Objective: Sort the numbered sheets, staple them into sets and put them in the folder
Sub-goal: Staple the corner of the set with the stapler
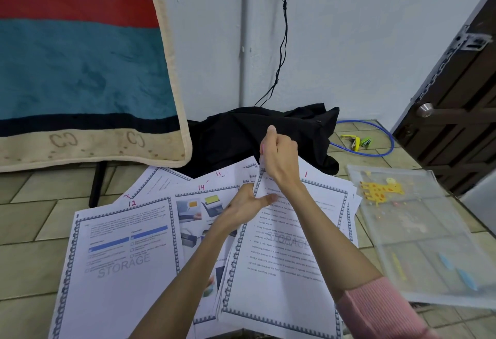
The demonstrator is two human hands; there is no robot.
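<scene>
Printed sheets with blue borders and red handwritten numbers lie fanned on the tiled floor. Sheet 12 (120,252) is at the left, sheet 14 (198,215) beside it, sheet 11 behind. My left hand (241,204) pinches the top-left corner of a stack of sheets (284,263) whose top page is numbered 1. My right hand (279,156) is closed over the same corner from above, pressing a small pale object that I cannot make out. The translucent folder (418,234) with a yellow giraffe lies at the right.
A black cloth (257,134) lies behind the sheets under a hanging cable. Yellow and green staplers (357,142) sit inside a blue cable loop at the back right. A teal blanket (80,70) hangs at the left, a dark door (461,113) at the right.
</scene>
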